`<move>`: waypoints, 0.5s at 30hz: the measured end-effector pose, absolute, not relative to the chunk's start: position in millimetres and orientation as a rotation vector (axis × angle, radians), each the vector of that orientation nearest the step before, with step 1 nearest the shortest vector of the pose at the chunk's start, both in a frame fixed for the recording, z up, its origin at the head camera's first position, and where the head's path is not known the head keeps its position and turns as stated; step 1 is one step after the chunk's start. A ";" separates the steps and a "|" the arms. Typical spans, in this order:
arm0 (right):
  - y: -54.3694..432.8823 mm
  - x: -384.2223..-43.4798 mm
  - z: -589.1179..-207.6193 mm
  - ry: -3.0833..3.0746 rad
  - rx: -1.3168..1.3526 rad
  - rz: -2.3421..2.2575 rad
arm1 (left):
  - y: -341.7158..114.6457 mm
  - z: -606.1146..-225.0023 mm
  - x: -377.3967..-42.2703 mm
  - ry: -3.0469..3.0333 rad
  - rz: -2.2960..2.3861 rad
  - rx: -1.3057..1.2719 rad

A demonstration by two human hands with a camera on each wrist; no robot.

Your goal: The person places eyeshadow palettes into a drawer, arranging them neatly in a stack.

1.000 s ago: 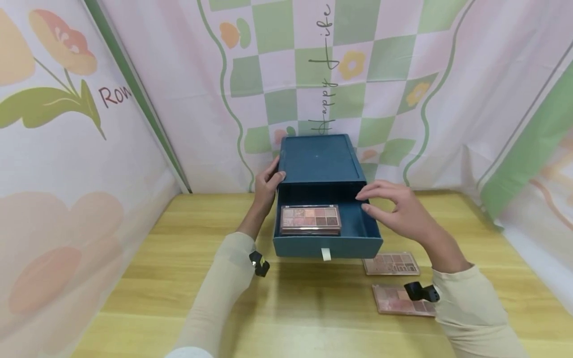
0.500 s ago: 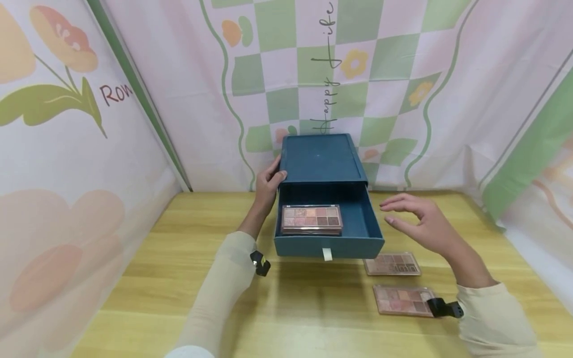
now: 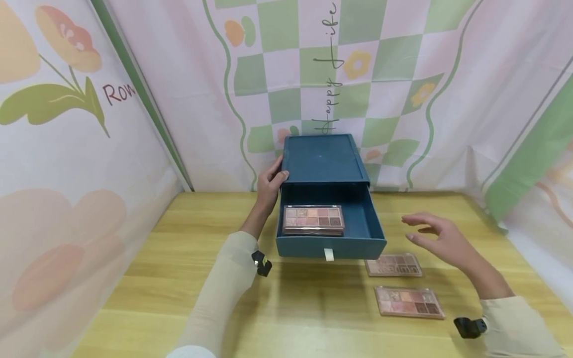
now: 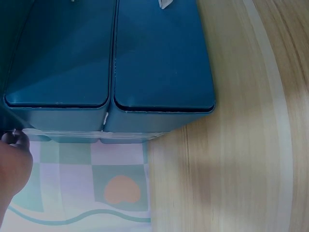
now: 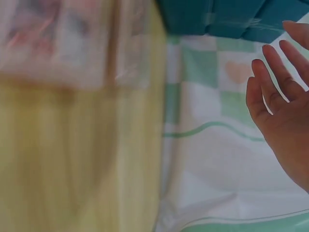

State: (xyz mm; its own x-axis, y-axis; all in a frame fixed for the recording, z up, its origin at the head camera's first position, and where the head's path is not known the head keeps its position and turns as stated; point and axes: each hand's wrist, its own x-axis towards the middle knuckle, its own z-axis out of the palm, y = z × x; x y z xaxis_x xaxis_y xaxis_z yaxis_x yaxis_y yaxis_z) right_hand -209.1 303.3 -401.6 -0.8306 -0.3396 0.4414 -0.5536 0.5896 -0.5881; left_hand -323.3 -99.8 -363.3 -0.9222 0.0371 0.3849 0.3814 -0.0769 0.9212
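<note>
A dark blue drawer cabinet [image 3: 324,159] stands with its top drawer [image 3: 331,247] pulled out. In that drawer, on the left, lies a small stack of eyeshadow palettes [image 3: 313,219]; how many is hard to tell. My left hand [image 3: 270,186] holds the cabinet's upper left side, its thumb at the top front edge. To the right of the drawer my right hand [image 3: 440,241] hovers with loosely bent, spread fingers and nothing in it. Below it on the table lie two more palettes, a farther palette [image 3: 394,265] and a nearer palette [image 3: 409,302].
The lower drawers [image 4: 164,58] appear closed in the left wrist view. Around the cabinet spreads a wood-grain table [image 3: 188,248]. A patterned cloth [image 3: 282,74] hangs directly behind it, and another cloth panel [image 3: 67,164] borders the left side.
My right hand has drawn away from the open drawer, rightward and toward me, uncovering the nearer palette. My left hand stays on the cabinet, and the drawer remains out.
</note>
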 end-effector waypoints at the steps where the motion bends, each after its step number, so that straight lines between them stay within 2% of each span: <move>1: 306.4 -209.4 -404.1 -2.553 0.731 1.080 | -99.8 -363.4 -323.1 -1.954 -2.088 -0.453; 15: 339.2 -212.0 -438.4 -2.825 0.752 0.951 | -99.5 -363.0 -324.3 -1.979 -2.076 -0.494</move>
